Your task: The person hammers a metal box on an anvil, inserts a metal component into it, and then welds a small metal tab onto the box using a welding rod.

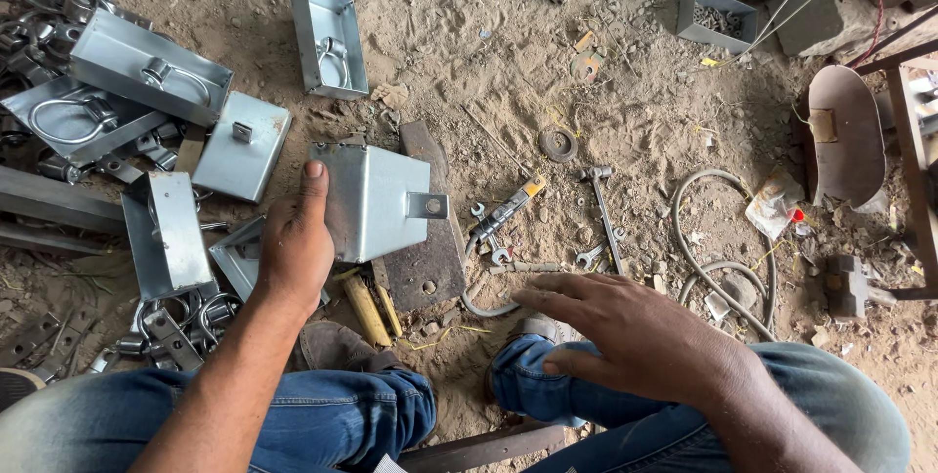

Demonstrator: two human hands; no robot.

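the right hand (635,331) hovers flat and open over the knee, fingers spread, holding nothing. the left hand (296,243) grips the near left edge of a galvanised metal box (376,201), thumb up along its side; the box rests on a dark steel plate (425,263) on the dirt floor (469,53). just beyond the right hand lie spanners (601,219), farther left more metal boxes (147,67).

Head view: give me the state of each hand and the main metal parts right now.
Left hand: gripping the metal box's left edge.
Metal box: closed side up, resting on a dark flat plate.
Right hand: open, empty, hovering over the knee.
Open tray: hollow side up, ring inside.
Spanners: lying loose on dirt.
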